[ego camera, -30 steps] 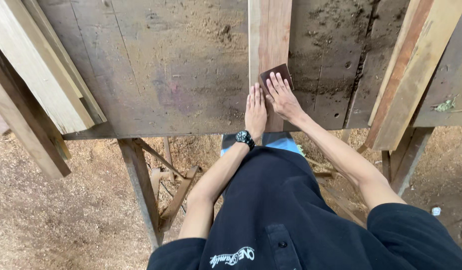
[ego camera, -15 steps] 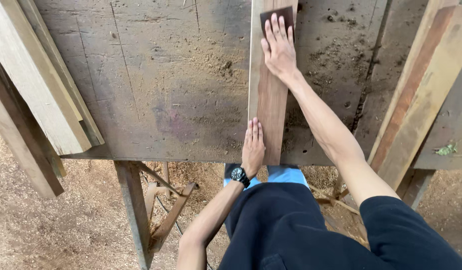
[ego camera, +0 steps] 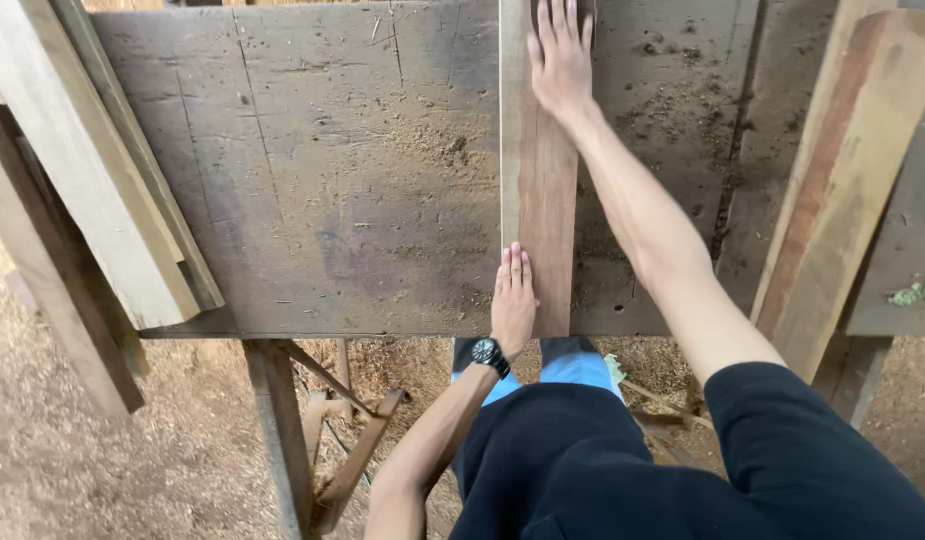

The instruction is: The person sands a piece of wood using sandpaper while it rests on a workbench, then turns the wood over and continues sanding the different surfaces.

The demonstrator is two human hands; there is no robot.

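plank: narrow wood plank [ego camera: 538, 190] lies flat on the table [ego camera: 332, 180], running lengthwise away from the person; near end flush with the table's front edge.
left hand: left hand [ego camera: 513, 300] flat, fingers straight and together, pressed on the table right against the plank's left edge near its near end. Grip released, nothing held. Black wristwatch [ego camera: 489, 353] on the wrist.
right hand: right hand [ego camera: 560, 58] stretched far forward, palm down on the plank's far part, fingers spread. Grip released flat; can't tell if anything sits under the palm.
table: worn grey board top, sawdust scattered right of the plank.
surroundings: pale boards [ego camera: 92, 170] lean across the table's left corner; reddish board [ego camera: 842, 180] leans at right; wooden table leg [ego camera: 277, 430] below; sawdust-covered floor [ego camera: 102, 470].
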